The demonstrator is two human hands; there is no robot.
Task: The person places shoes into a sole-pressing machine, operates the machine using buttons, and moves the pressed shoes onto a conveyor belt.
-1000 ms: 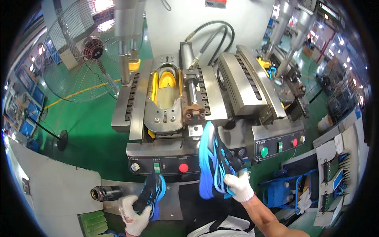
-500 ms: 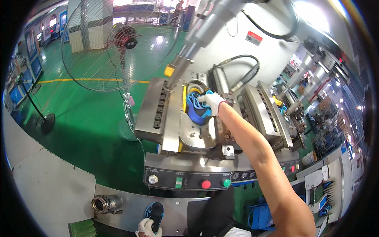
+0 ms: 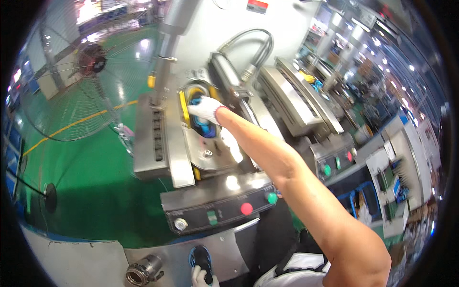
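My right hand (image 3: 204,109), in a white knit glove, is closed over a blue and black shoe (image 3: 206,129) in the metal machine. Yellow-edged parts (image 3: 184,106) flank the shoe, and a metal plate (image 3: 210,154) lies on the near side of it. The hand covers much of this shoe, and blur hides the fingertips. Low in the view, my gloved left hand (image 3: 204,278) grips the near end of a black shoe (image 3: 202,258) with a blue rim. That shoe rests on a grey metal ledge (image 3: 224,248).
A control panel (image 3: 224,208) with red and green buttons crosses in front of the machine. A metal pipe fitting (image 3: 143,270) lies left of the black shoe. A wire-cage fan (image 3: 91,60) stands far left. To the right is a second similar station (image 3: 296,105).
The view has swung right, so the machine appears farther left. My right hand stays at the blue shoe and covers more of it. My left hand remains at the black shoe.
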